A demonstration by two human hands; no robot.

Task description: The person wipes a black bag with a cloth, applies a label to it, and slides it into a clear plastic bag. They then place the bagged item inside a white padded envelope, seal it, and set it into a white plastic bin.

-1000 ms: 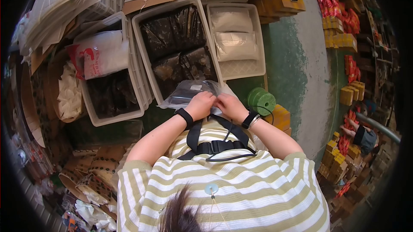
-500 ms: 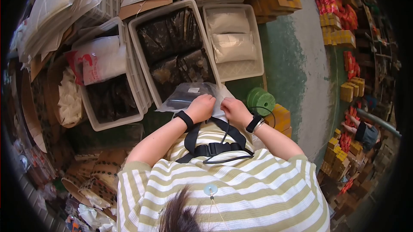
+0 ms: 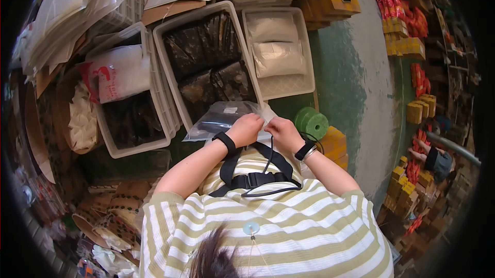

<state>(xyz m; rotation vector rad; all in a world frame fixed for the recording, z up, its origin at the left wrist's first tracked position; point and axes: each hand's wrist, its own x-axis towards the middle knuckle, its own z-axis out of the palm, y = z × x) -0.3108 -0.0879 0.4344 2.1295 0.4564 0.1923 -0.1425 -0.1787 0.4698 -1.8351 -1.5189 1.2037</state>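
A clear plastic bag (image 3: 217,117) with a small white label and something dark showing through it lies in front of my body, over the near edge of the crate of black plastic packages (image 3: 203,43). My left hand (image 3: 246,130) is closed in a pinch on the bag's right end. Close beside it, my right hand (image 3: 284,132) is also closed, pinching the whitish edge of the same bag. A pale strip (image 3: 268,114) rises between the two hands. The fingertips partly hide the gripped edge.
Right of that crate stands another crate (image 3: 312,66) with white packages. At the left, a crate (image 3: 119,153) holds a red-printed bag and black packages. A green roll (image 3: 311,123) stands by a yellow-brown box (image 3: 332,146). Another person (image 3: 438,160) is far right.
My hands have come slightly closer together at the bag's edge. The bag's left part has spread a little flatter and shifted left. The pale strip between my hands shows more clearly.
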